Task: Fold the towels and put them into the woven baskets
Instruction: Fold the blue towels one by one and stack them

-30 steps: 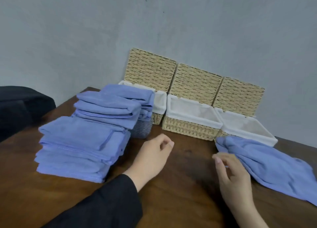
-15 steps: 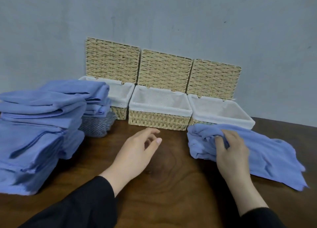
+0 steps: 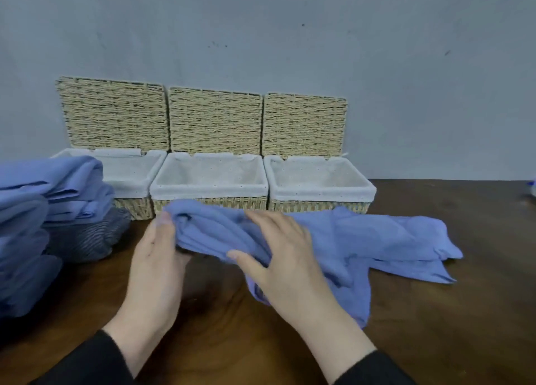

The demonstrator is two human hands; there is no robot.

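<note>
Head view showed both hands, left (image 3: 156,257) and right (image 3: 284,257), holding the soft, floppy towel (image 3: 377,239); corners looked best to grab.

Three baskets (image 3: 208,187) — one loose towel (image 3: 377,239), one stack (image 3: 43,225).

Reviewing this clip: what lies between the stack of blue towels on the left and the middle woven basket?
In the head view, the left basket and a dark striped cloth lie between the towel stack and the middle basket.
</note>
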